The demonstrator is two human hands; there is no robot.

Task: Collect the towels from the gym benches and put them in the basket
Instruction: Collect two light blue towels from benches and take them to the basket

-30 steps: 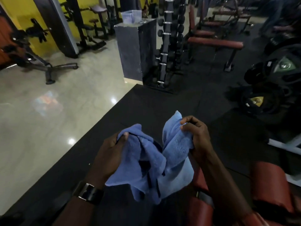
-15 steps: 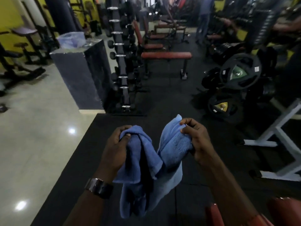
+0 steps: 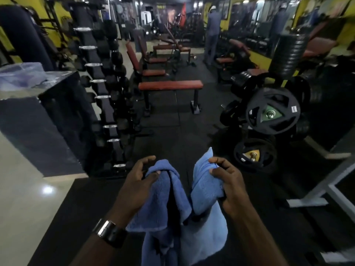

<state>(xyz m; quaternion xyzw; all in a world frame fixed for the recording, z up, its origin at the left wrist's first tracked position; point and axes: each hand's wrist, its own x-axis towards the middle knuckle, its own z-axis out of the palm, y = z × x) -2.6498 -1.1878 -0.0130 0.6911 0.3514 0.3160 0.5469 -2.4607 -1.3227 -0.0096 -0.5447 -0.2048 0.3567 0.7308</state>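
A blue towel (image 3: 203,223) hangs between my two hands at the bottom centre of the head view. My left hand (image 3: 138,184) pinches its left bunch with the thumb on top. My right hand (image 3: 228,181) grips the right bunch, whose corner sticks up above the fingers. A translucent basket (image 3: 21,73) sits on a dark block (image 3: 44,127) at the left edge. A red flat bench (image 3: 170,85) stands ahead in the aisle with nothing on its pad.
A tall dumbbell rack (image 3: 107,104) lines the left of the black mat. Weight plates (image 3: 272,114) stack up at the right, with a white frame (image 3: 326,185) below them. More red benches (image 3: 151,64) and a standing person (image 3: 212,33) are farther back.
The view has swung right and up, from the pale floor to the bench aisle. The basket block slid to the left edge. Both hands keep hold of the towel.
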